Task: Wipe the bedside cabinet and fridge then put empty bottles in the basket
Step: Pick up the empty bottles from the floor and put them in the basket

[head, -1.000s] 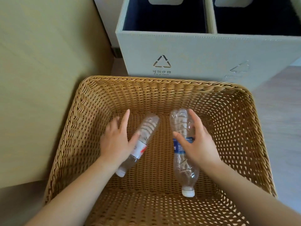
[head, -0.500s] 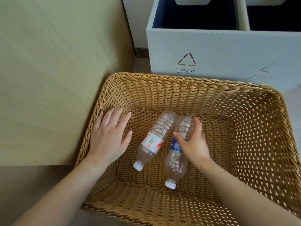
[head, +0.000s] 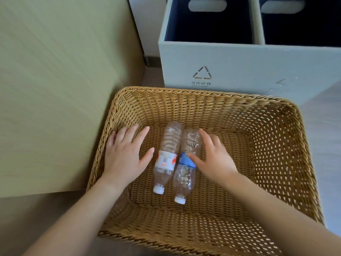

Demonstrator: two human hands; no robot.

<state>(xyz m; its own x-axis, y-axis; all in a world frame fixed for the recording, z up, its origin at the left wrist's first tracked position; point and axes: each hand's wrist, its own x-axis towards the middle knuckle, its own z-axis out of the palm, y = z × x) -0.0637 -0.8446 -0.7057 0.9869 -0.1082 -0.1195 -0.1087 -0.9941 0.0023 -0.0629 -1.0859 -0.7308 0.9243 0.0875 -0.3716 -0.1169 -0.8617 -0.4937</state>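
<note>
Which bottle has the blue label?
The bottle on the right, beside the right hand. The other bottle, nearer the left hand, has a white and red label.

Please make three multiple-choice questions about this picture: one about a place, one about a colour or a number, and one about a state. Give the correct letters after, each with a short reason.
1. Where do the two bottles lie?
A. In the grey recycling bin
B. On the floor of the wicker basket
C. On the wooden cabinet

2. What colour is the label of the bottle nearer the right hand?
A. Blue
B. Green
C. Black

3. What is the left hand doing?
A. Gripping a bottle
B. Holding a cloth
C. Open and flat, holding nothing

Answers:
1 B: both the bottle with the white and red label and the bottle with the blue label lie side by side inside the basket.
2 A: its label band is blue, under the thumb of the right hand.
3 C: the left hand has spread fingers, beside the bottles and by the basket's wall.
</note>
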